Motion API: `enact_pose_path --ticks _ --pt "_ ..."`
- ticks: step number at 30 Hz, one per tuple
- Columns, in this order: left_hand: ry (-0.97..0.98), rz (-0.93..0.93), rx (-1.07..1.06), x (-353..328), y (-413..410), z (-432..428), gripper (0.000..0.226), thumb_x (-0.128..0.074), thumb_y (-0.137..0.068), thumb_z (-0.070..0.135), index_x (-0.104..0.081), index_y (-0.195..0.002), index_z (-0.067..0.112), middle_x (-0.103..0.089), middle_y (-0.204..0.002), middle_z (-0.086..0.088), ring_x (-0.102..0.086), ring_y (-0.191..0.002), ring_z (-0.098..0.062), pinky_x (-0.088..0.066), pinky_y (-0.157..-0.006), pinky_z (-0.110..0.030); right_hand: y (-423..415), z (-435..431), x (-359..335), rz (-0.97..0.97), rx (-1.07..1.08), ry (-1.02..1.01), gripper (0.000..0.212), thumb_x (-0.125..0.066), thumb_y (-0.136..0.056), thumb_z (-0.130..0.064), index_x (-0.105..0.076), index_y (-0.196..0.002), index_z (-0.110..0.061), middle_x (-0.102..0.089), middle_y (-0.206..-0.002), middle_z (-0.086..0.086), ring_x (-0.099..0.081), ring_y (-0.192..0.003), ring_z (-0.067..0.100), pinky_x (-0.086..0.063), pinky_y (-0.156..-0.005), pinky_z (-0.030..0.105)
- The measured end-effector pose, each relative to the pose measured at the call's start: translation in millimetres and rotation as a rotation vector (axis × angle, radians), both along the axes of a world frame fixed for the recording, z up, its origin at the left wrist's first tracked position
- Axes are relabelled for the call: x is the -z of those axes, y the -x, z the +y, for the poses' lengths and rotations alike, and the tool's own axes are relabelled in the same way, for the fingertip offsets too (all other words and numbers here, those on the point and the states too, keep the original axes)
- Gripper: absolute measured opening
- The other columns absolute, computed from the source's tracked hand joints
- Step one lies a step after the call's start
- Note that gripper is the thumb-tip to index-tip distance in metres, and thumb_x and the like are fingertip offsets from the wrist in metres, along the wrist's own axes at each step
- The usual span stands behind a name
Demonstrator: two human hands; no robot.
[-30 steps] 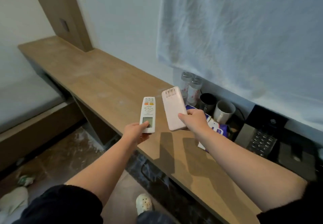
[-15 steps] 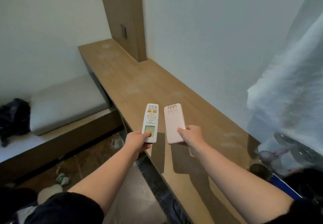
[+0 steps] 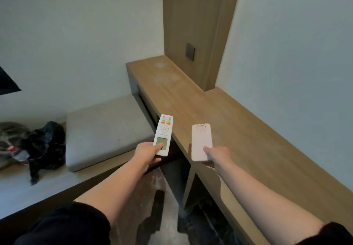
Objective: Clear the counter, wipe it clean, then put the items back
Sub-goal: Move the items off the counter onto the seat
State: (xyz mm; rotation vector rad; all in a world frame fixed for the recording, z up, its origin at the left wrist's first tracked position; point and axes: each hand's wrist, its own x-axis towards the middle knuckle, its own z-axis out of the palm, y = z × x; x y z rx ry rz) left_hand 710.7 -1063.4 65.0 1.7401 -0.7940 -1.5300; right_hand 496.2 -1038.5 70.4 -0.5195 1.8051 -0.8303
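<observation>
**Both hands loaded at the bench's front edge**

My left hand grips the white remote by its near end, thumb on the screen, buttons up. It's just off the front edge of the bench, beside the grey cushion. My right hand grips the pale pink flat unit by its near end, fingers curled under, thumb on top, over the front edge. The two are side by side, not touching. Pale smudges mark the bench's far end. A black bag lies left of the cushion.

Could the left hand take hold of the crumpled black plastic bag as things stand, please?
Probably not: the left hand is full, gripping a white push-button remote control; the crumpled black plastic bag lies off to its left, unobstructed.
</observation>
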Motion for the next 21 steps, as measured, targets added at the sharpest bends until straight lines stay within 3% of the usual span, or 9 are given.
enact_pose_path --ticks 4,6,8,13,16,18,21 --pt "-0.044 -0.036 -0.011 13.7 -77.5 -61.2 0.028 -0.062 -0.095 0.016 -0.061 -0.119 0.003 -0.069 -0.11 -0.011 -0.067 -0.079 -0.016 -0.052 -0.049 -0.021 -69.8 -63.8 4.5 -0.116 0.074 -0.06 0.027 -0.062 -0.091 -0.007 -0.052 -0.115 0.0 -0.064 -0.114 0.014 -0.063 -0.087 0.027 -0.052 -0.05 0.03" --pt "-0.084 -0.007 -0.056 24.9 -101.2 -82.5 0.032 -0.063 -0.094 0.015 -0.06 -0.124 0.002 -0.068 -0.113 -0.013 -0.067 -0.08 -0.018 -0.052 -0.046 -0.02 -98.7 -89.5 11.4 -0.139 0.068 -0.087 0.026 -0.063 -0.091 -0.006 -0.053 -0.114 -0.001 -0.064 -0.114 0.015 -0.063 -0.085 0.026 -0.058 -0.067 0.037" --pt "-0.117 0.027 -0.104 36.3 -119.3 -103.5 0.035 -0.063 -0.094 0.014 -0.058 -0.127 0.002 -0.067 -0.118 -0.015 -0.067 -0.086 -0.022 -0.053 -0.047 -0.021 -123.4 -116.0 20.4 -0.13 0.028 -0.116 0.023 -0.063 -0.091 -0.008 -0.053 -0.111 -0.002 -0.064 -0.111 0.014 -0.063 -0.082 0.025 -0.058 -0.075 0.04" --pt "-0.139 0.074 -0.15 63.6 -157.5 -168.1 0.037 -0.06 -0.095 0.009 -0.054 -0.129 -0.002 -0.063 -0.124 -0.018 -0.064 -0.091 -0.024 -0.053 -0.064 -0.028 -178.1 -193.1 54.6 -0.078 -0.041 -0.094 0.018 -0.064 -0.09 -0.008 -0.053 -0.104 -0.002 -0.065 -0.116 0.017 -0.065 -0.098 0.032 -0.057 -0.069 0.039" --pt "-0.169 0.088 -0.189 79.7 -184.3 -215.4 0.035 -0.058 -0.096 0.007 -0.053 -0.128 -0.004 -0.063 -0.124 -0.019 -0.065 -0.099 -0.028 -0.052 -0.077 -0.032 -215.7 -246.9 75.7 -0.093 -0.048 -0.131 0.019 -0.065 -0.089 -0.008 -0.053 -0.103 -0.003 -0.065 -0.115 0.017 -0.064 -0.092 0.03 -0.058 -0.07 0.041" --pt "-0.208 0.1 -0.229 90.9 -203.7 -245.4 0.032 -0.057 -0.096 0.007 -0.053 -0.127 -0.003 -0.064 -0.119 -0.018 -0.066 -0.1 -0.03 -0.054 -0.073 -0.031 -243.3 -283.6 88.0 -0.126 -0.05 -0.164 0.024 -0.065 -0.089 -0.007 -0.056 -0.109 0.0 -0.065 -0.113 0.017 -0.064 -0.091 0.03 -0.056 -0.062 0.038" --pt "-0.256 0.12 -0.25 110.2 -240.0 -288.2 0.026 -0.055 -0.098 0.009 -0.054 -0.122 -0.003 -0.065 -0.106 -0.018 -0.064 -0.08 -0.022 -0.056 -0.053 -0.022 -288.5 -336.3 104.1 -0.149 -0.077 -0.225 0.031 -0.064 -0.09 -0.007 -0.055 -0.118 0.002 -0.064 -0.116 0.018 -0.065 -0.1 0.034 -0.055 -0.058 0.035"
